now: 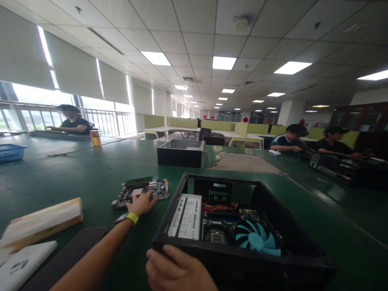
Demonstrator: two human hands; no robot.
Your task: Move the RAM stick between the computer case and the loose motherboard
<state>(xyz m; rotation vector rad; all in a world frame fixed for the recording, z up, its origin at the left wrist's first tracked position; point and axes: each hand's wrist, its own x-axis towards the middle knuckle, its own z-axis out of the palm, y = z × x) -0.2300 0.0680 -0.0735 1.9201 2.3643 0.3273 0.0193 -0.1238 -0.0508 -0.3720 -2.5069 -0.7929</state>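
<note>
My left hand, with a watch on a yellow-green strap, reaches over a motherboard lying on the green table. Its fingers are spread and seem to rest on the board's near side, though the contact is partly hidden. A green memory stick stands along the board's far edge. My right hand is closed round the near left corner of an open black computer case. Inside the case are a white-labelled power supply, a fan with light-blue blades, coloured cables and another circuit board.
Another computer case stands farther back. To my left lie a wrapped package, a white box and a dark flat pad. A blue basket sits at far left. Several people work around the table.
</note>
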